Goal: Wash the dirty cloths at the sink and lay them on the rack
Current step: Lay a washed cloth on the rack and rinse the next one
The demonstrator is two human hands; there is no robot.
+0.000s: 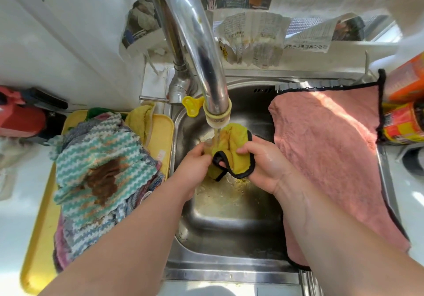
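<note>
A yellow cloth with black edging (pixel 236 149) is bunched under the running faucet (pixel 206 71) over the steel sink (pixel 229 213). My left hand (pixel 195 160) grips its left side and my right hand (pixel 263 160) grips its right side. A pink cloth with black trim (pixel 328 149) lies spread over the rack (pixel 289 86) across the sink's right part. A pile of dirty cloths, topped by a teal-and-white one with a brown stain (pixel 98 172), sits on a yellow tray (pixel 43 231) to the left.
A yellow cloth (pixel 140 119) lies at the tray's back. Orange packages (pixel 403 105) stand at the right edge. A red and black object (pixel 20 116) is at the far left. Newspaper (pixel 252 34) hangs behind the faucet.
</note>
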